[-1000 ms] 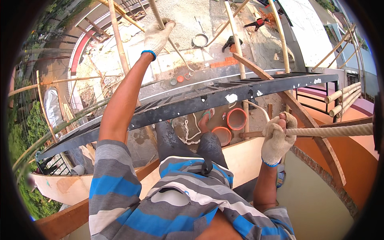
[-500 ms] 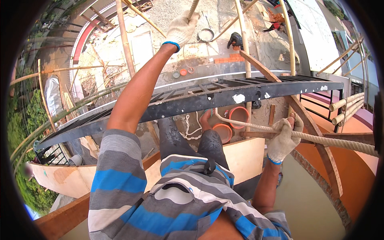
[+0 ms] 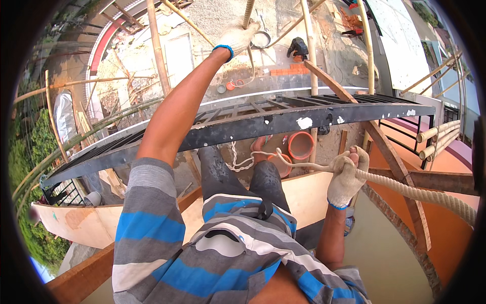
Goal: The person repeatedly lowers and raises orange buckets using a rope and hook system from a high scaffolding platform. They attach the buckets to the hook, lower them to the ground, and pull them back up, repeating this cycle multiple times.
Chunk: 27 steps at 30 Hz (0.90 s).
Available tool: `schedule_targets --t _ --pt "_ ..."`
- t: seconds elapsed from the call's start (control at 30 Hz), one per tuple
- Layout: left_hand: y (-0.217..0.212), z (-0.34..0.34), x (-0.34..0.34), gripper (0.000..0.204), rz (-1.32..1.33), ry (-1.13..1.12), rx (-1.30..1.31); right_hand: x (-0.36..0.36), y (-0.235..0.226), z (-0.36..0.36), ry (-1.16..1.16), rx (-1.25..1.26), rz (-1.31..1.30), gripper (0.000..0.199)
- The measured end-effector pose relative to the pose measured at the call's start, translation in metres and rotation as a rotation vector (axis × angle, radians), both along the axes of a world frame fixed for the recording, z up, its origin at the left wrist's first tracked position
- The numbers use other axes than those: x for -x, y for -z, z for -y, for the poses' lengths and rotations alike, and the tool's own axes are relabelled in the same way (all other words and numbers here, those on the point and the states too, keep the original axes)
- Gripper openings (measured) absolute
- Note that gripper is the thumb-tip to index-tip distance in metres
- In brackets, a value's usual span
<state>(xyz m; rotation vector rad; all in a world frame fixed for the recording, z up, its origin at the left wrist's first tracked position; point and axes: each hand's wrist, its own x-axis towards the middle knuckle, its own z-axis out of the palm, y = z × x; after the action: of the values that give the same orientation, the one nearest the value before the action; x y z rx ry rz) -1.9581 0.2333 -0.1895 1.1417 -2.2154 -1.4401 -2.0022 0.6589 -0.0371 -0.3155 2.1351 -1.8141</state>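
Both my hands wear off-white knit gloves with blue cuffs. Beyond the black railing, my left hand is stretched out with its fingers closed round an upright rope. Below that hand the rope's lower part hangs in a loose curve. My right hand, on the near side of the railing, is closed round a thick cream rope. From it this rope runs off to the right, and slackly left to a loose pile of rope by my foot. Whether both ropes are one cannot be told.
A black metal railing with chipped paint crosses before me. Two orange buckets stand near my foot, one of them the far bucket. Bamboo poles rise around. Far below are a person and orange bricks.
My left hand has come down slightly and to the right. My right hand has shifted a little left, and the rope beside it now sags. More loose rope shows below my left hand.
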Motion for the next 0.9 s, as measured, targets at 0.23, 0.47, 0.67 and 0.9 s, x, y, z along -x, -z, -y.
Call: schedule_targets --t 0.23,0.47,0.67,0.9 --pt "0.030 -0.016 0.006 0.048 0.120 -0.006 -0.070 -0.016 -0.004 0.000 -0.053 -0.042 0.008 0.025" --pt "0.042 -0.003 0.001 0.047 0.070 -0.088 -0.081 -0.037 -0.004 -0.003 -0.187 -0.027 0.101 0.034" --pt "0.072 -0.003 0.015 0.053 0.099 -0.077 -0.195 -0.051 -0.009 -0.004 -0.214 0.011 0.077 0.043" --pt "0.155 -0.011 0.017 0.049 0.144 -0.038 -0.238 -0.058 0.001 -0.004 -0.248 -0.059 0.153 0.050"
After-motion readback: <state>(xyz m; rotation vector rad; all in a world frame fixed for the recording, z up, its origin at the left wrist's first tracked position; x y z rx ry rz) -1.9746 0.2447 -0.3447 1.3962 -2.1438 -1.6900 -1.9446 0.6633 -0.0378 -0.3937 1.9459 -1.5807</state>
